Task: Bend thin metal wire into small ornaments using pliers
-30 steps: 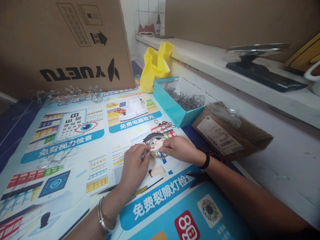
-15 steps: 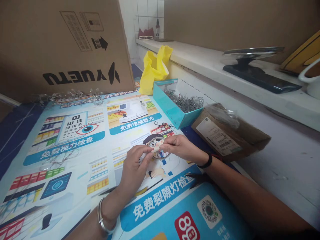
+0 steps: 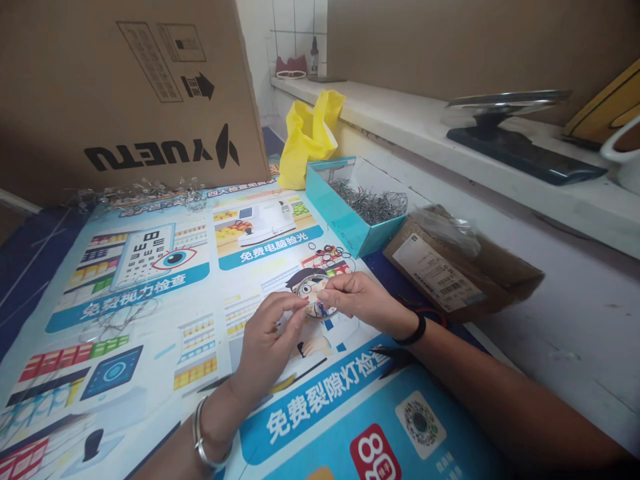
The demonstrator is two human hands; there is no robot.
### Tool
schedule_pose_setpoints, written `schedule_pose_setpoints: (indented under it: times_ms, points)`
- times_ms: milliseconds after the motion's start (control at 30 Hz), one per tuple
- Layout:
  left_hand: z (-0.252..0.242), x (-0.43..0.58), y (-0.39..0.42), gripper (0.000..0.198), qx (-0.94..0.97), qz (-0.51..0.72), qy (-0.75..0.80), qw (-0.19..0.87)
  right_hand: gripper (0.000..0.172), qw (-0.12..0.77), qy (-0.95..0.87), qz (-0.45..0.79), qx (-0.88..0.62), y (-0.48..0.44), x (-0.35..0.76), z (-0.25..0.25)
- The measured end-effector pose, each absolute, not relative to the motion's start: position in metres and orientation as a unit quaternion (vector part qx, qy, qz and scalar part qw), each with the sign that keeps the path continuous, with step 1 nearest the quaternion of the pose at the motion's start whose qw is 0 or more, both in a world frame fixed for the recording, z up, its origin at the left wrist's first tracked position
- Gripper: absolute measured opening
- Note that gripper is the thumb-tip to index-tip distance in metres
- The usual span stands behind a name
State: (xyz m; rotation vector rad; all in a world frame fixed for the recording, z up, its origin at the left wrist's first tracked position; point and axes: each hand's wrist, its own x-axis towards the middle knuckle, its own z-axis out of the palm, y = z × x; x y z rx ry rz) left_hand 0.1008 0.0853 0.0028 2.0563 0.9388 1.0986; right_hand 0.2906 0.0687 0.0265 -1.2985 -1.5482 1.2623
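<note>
My left hand (image 3: 270, 333) and my right hand (image 3: 353, 297) meet over a printed poster (image 3: 150, 287) spread on the table. Between their fingertips they pinch a small round clear lens in a thin wire rim (image 3: 316, 301). The left thumb and forefinger grip its left edge, and the right fingers close on its right side. A silver bangle circles my left wrist and a black band my right. Several small dark rings (image 3: 330, 253) lie on the poster just beyond the hands.
A teal box (image 3: 345, 220) of thin metal wire parts stands behind the hands, with a yellow bag (image 3: 307, 137) past it. A brown parcel with a label (image 3: 460, 267) lies to the right. A large cardboard box (image 3: 125, 93) stands at the back left. Wire frames (image 3: 135, 193) lie along its base.
The two hands have shifted slightly and turned the lens between the fingertips; my left fingers have moved up onto its edge. Nothing else has moved.
</note>
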Motion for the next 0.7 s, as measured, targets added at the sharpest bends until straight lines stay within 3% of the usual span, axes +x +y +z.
schedule_pose_setpoints:
  times_ms: [433, 700]
  points:
    - [0.002, 0.098, 0.084, 0.012, 0.793, 0.413, 0.325, 0.309, 0.040, 0.325, -0.604, 0.547, -0.480, 0.064, 0.287, 0.029]
    - [-0.001, 0.099, 0.086, 0.014, 0.785, 0.403, 0.350, 0.314, 0.035, 0.462, -0.558, 0.455, -0.518, 0.069, 0.302, 0.020]
